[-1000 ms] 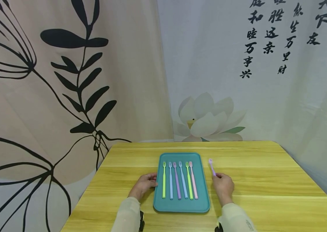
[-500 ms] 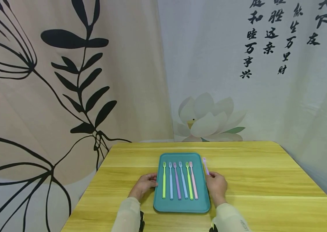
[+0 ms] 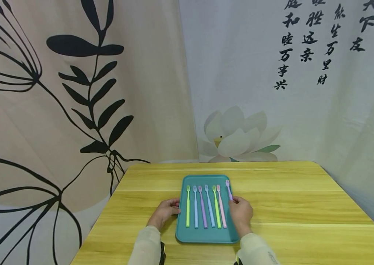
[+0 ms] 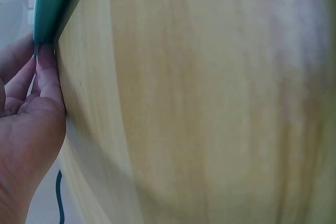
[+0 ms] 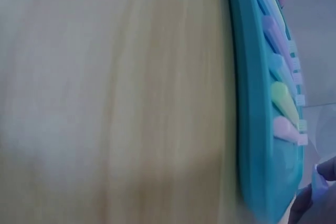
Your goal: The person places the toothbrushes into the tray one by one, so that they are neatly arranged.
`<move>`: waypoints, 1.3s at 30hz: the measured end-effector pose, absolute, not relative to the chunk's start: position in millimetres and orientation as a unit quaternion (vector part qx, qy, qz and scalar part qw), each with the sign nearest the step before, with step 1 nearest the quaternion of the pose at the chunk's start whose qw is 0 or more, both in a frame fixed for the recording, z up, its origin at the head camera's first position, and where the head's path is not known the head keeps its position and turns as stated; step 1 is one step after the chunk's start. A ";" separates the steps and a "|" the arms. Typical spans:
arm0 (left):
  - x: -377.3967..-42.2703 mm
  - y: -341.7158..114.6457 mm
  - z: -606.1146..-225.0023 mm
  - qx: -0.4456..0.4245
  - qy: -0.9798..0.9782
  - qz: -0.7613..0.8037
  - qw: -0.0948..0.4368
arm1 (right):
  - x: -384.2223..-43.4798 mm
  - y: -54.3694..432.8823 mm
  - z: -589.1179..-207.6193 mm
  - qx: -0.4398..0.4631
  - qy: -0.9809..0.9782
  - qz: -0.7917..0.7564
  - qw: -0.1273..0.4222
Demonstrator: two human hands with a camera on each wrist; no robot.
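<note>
A teal tray [image 3: 203, 236] lies on the wooden table with toothbrushes side by side in it: a green one [image 3: 188, 209], a blue one [image 3: 196, 211], a purple one [image 3: 203, 209], then another blue, another green and a pink one [image 3: 221, 211]. My left hand [image 3: 163, 212] pinches the tray's left rim; the left wrist view shows thumb and fingers on either side of the rim [image 4: 52, 9]. Over the tray's right edge, my right hand [image 3: 241, 213] holds a light purple toothbrush [image 3: 229, 189] by its handle, head pointing away. Its lower handle is hidden in the hand.
The wooden table [image 3: 293, 206] extends to both sides of the tray and behind it. A printed curtain [image 3: 160, 92] with leaves, a lotus and writing hangs beyond the table's far edge. A dark cord [image 4: 60, 198] shows below the left hand.
My right hand has moved left with the light purple toothbrush, from the table beside the tray to over its right edge. The left hand has stayed at the left rim.
</note>
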State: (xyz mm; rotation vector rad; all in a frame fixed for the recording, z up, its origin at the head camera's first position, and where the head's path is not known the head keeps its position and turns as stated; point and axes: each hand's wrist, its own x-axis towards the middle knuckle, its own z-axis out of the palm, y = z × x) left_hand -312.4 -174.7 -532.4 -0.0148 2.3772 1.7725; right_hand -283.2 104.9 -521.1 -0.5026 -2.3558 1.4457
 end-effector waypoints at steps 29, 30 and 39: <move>-311.6 -173.8 -533.9 0.006 0.798 0.598 0.081 | -282.4 83.4 -529.2 -0.193 -0.890 0.381 0.163; -311.3 -173.9 -533.9 0.005 0.798 0.597 0.081 | -282.4 83.3 -529.0 -0.191 -0.892 0.376 0.160; -310.5 -174.2 -533.4 0.008 0.796 0.599 0.081 | -283.3 82.8 -528.1 -0.191 -0.905 0.354 0.137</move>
